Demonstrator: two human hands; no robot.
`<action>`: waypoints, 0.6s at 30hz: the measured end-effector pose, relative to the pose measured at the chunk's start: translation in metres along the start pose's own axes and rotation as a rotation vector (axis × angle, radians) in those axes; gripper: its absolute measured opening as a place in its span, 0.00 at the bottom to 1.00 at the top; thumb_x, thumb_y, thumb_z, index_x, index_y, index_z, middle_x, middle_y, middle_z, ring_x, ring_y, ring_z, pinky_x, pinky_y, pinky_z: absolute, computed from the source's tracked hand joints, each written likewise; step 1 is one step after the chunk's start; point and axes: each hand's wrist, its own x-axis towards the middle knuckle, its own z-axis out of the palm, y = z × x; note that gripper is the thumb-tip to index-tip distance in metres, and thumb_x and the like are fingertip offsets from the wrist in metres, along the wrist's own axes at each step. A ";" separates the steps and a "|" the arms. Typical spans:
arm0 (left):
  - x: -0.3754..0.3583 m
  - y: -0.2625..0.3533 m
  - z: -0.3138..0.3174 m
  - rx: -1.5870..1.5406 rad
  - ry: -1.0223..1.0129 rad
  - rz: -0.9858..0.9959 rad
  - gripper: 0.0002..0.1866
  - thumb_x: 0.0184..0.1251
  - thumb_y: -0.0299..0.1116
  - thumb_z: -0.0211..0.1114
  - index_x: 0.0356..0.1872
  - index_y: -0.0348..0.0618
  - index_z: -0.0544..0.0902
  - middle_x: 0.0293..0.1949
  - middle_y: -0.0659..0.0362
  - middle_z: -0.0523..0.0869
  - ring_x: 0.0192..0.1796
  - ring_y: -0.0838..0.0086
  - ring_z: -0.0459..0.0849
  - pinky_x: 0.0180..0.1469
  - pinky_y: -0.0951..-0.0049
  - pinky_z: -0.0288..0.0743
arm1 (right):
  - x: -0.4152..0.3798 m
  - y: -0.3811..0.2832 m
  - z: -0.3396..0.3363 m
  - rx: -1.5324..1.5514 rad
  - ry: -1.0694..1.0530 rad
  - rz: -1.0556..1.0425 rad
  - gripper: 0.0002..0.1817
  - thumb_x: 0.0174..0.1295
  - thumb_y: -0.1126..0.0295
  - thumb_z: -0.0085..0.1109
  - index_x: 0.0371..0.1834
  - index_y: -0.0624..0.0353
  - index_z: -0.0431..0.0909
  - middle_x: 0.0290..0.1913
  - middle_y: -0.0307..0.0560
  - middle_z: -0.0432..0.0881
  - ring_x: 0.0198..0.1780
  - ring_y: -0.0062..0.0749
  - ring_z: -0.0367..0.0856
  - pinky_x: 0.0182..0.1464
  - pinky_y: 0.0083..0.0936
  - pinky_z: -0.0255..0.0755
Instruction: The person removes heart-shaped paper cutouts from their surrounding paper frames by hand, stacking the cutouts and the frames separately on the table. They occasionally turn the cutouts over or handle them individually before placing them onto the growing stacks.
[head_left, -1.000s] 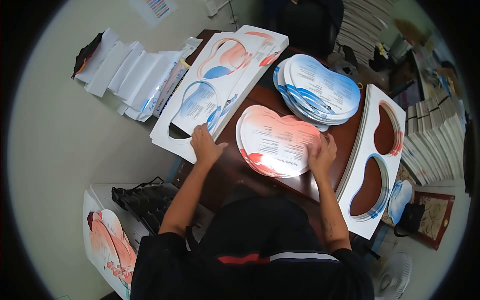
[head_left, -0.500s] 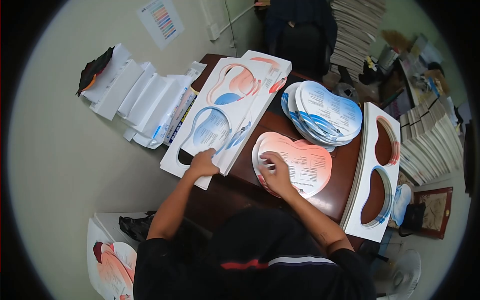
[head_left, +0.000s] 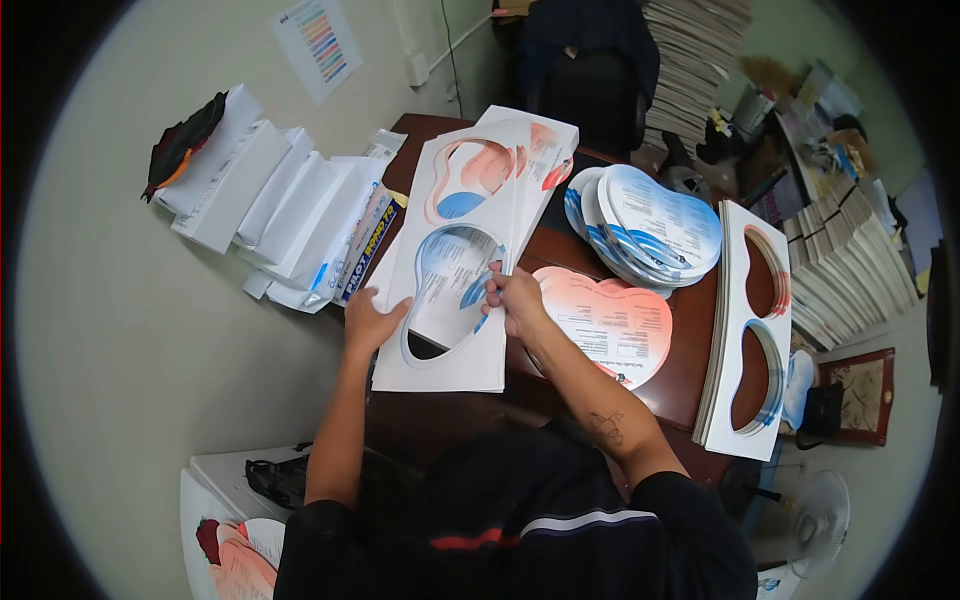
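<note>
A white card sheet (head_left: 455,375) with rounded cut-outs lies slanted over a stack of printed sheets (head_left: 555,140). My right hand (head_left: 515,302) pinches the strip on the right side of its lower, blue-edged opening, fingertips reaching into the hole. At the left edge rests my left hand (head_left: 372,320), thumb and fingers apart, the thumb touching the sheet's border. Blue print on the sheet beneath shows through the opening. Right beside my right forearm sit red-pink fan-shaped cards (head_left: 610,325), partly covered by the arm.
Blue fan-shaped cards (head_left: 665,225) are piled toward the back of the brown table (head_left: 675,375). A stack of cut-out frames (head_left: 745,400) stands along its right side. White paper packs (head_left: 285,215) lean by the wall. A chair (head_left: 585,90) and a fan (head_left: 820,525) are nearby.
The top cut-out sheet has shifted right and toward me, now angled off the stack. My right hand left the red-pink cards and took hold of it; my left hand moved slightly left and up.
</note>
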 end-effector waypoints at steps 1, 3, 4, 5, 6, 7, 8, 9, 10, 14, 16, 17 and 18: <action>0.008 -0.026 0.008 -0.093 -0.141 -0.213 0.38 0.55 0.56 0.73 0.52 0.26 0.79 0.49 0.39 0.83 0.52 0.53 0.83 0.57 0.61 0.75 | -0.003 -0.007 0.002 0.030 -0.021 0.023 0.12 0.71 0.77 0.42 0.55 0.60 0.65 0.26 0.42 0.69 0.20 0.24 0.63 0.25 0.27 0.69; 0.013 -0.038 0.011 -0.422 -0.420 -0.484 0.39 0.61 0.58 0.67 0.55 0.25 0.76 0.49 0.38 0.83 0.53 0.52 0.83 0.57 0.59 0.76 | -0.006 -0.027 0.006 0.099 -0.057 0.054 0.11 0.72 0.75 0.42 0.55 0.60 0.65 0.26 0.40 0.68 0.20 0.23 0.61 0.24 0.27 0.67; 0.009 -0.037 0.011 -0.662 -0.562 -0.547 0.40 0.64 0.60 0.64 0.58 0.25 0.74 0.50 0.38 0.82 0.53 0.51 0.83 0.58 0.58 0.76 | -0.006 -0.034 0.004 0.136 -0.086 0.074 0.10 0.73 0.75 0.42 0.54 0.61 0.65 0.26 0.40 0.68 0.20 0.22 0.62 0.24 0.26 0.67; 0.008 -0.035 0.012 -0.900 -0.709 -0.611 0.41 0.67 0.61 0.61 0.60 0.25 0.73 0.51 0.37 0.82 0.54 0.51 0.82 0.58 0.58 0.76 | -0.005 -0.043 0.002 0.117 -0.110 0.080 0.10 0.73 0.75 0.42 0.54 0.61 0.65 0.26 0.40 0.68 0.20 0.22 0.62 0.23 0.26 0.67; 0.013 -0.038 0.011 -1.081 -0.794 -0.643 0.39 0.71 0.60 0.55 0.63 0.27 0.70 0.54 0.37 0.81 0.56 0.52 0.82 0.61 0.54 0.74 | -0.004 -0.051 -0.001 0.096 -0.134 0.089 0.10 0.73 0.75 0.42 0.54 0.61 0.65 0.26 0.40 0.68 0.20 0.22 0.63 0.23 0.26 0.67; 0.013 -0.040 0.015 -1.265 -0.796 -0.602 0.40 0.71 0.60 0.53 0.63 0.26 0.69 0.54 0.38 0.81 0.55 0.52 0.82 0.61 0.54 0.75 | -0.004 -0.059 -0.005 0.073 -0.159 0.101 0.10 0.73 0.75 0.42 0.54 0.61 0.65 0.26 0.40 0.68 0.19 0.22 0.63 0.23 0.26 0.67; 0.013 -0.042 0.020 -1.450 -0.792 -0.561 0.41 0.71 0.61 0.52 0.63 0.25 0.69 0.54 0.38 0.81 0.55 0.52 0.82 0.60 0.55 0.75 | -0.003 -0.066 -0.009 0.040 -0.189 0.104 0.11 0.70 0.76 0.44 0.54 0.62 0.66 0.25 0.40 0.69 0.20 0.20 0.63 0.22 0.25 0.67; 0.013 -0.038 0.025 -1.635 -0.785 -0.517 0.42 0.71 0.62 0.51 0.63 0.24 0.68 0.54 0.38 0.81 0.55 0.52 0.82 0.60 0.56 0.75 | -0.003 -0.072 -0.012 -0.075 -0.200 0.093 0.11 0.69 0.77 0.45 0.53 0.62 0.67 0.25 0.39 0.70 0.20 0.20 0.64 0.22 0.24 0.67; 0.014 -0.032 0.034 -1.661 -0.757 -0.477 0.37 0.74 0.58 0.51 0.64 0.28 0.69 0.57 0.42 0.80 0.58 0.53 0.81 0.63 0.55 0.73 | -0.004 -0.078 -0.011 -0.191 -0.206 0.080 0.10 0.68 0.77 0.46 0.52 0.62 0.67 0.25 0.39 0.70 0.19 0.20 0.64 0.21 0.24 0.67; 0.009 -0.017 0.093 -1.608 -0.664 -0.435 0.26 0.77 0.47 0.52 0.65 0.39 0.71 0.59 0.49 0.81 0.62 0.55 0.78 0.68 0.53 0.68 | -0.045 -0.104 -0.005 -0.618 -0.211 -0.107 0.11 0.64 0.76 0.51 0.49 0.64 0.72 0.24 0.39 0.72 0.19 0.20 0.67 0.21 0.22 0.67; 0.001 -0.016 0.118 -1.697 -0.567 -0.365 0.27 0.76 0.43 0.54 0.68 0.37 0.66 0.62 0.49 0.77 0.66 0.56 0.74 0.71 0.51 0.63 | -0.076 -0.125 -0.007 -0.800 -0.300 -0.191 0.12 0.65 0.75 0.52 0.51 0.65 0.72 0.24 0.39 0.73 0.20 0.21 0.69 0.21 0.22 0.67; -0.013 0.005 0.119 -1.729 -0.466 -0.298 0.26 0.76 0.39 0.55 0.69 0.40 0.65 0.63 0.51 0.76 0.67 0.57 0.72 0.72 0.53 0.63 | -0.091 -0.137 -0.010 -0.925 -0.353 -0.233 0.13 0.65 0.75 0.51 0.52 0.65 0.72 0.24 0.40 0.73 0.20 0.22 0.70 0.21 0.22 0.68; -0.023 0.026 0.117 -1.705 -0.413 -0.247 0.26 0.76 0.38 0.55 0.70 0.41 0.64 0.64 0.52 0.75 0.68 0.58 0.72 0.72 0.53 0.62 | -0.110 -0.151 -0.016 -0.915 -0.331 -0.266 0.14 0.66 0.75 0.51 0.54 0.65 0.72 0.24 0.39 0.73 0.20 0.21 0.70 0.21 0.22 0.69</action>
